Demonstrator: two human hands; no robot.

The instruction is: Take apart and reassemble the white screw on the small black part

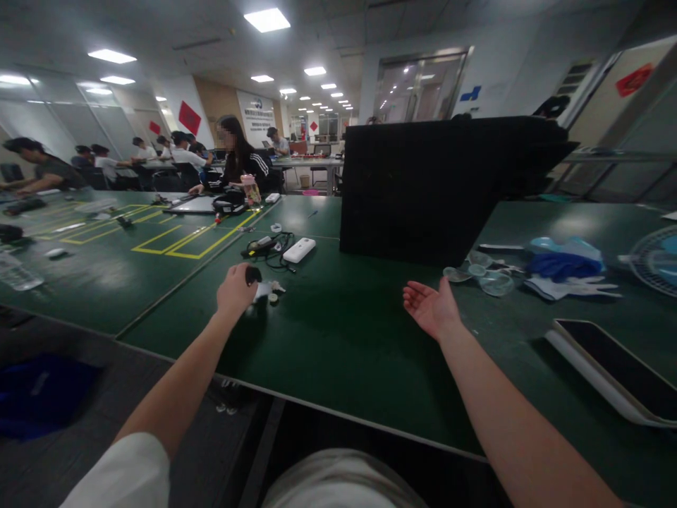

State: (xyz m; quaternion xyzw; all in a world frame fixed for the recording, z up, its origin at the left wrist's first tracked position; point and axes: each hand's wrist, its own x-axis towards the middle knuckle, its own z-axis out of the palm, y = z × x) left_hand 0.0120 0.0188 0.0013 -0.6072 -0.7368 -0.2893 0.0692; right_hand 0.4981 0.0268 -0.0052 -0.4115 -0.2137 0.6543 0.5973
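Observation:
My left hand (235,288) is closed around a small black object (253,276), mostly covered by the fingers, so its kind does not show. Just beyond and below it, a few small pale bits (275,287) lie on the green table (338,339), blurred. My right hand (431,305) hovers over the table with the palm turned inward and the fingers stretched out, holding nothing. Close to its fingertips stands a large black box-like panel (407,190). To its right are several clear plastic cups or spoons (494,281).
Behind my left hand lie a white power bank-like block (299,250) and a black cable (275,247). At right are blue and white gloves (565,267), a phone-like slab (613,367) and a fan-like round grille (656,257). A person (238,159) sits across the table.

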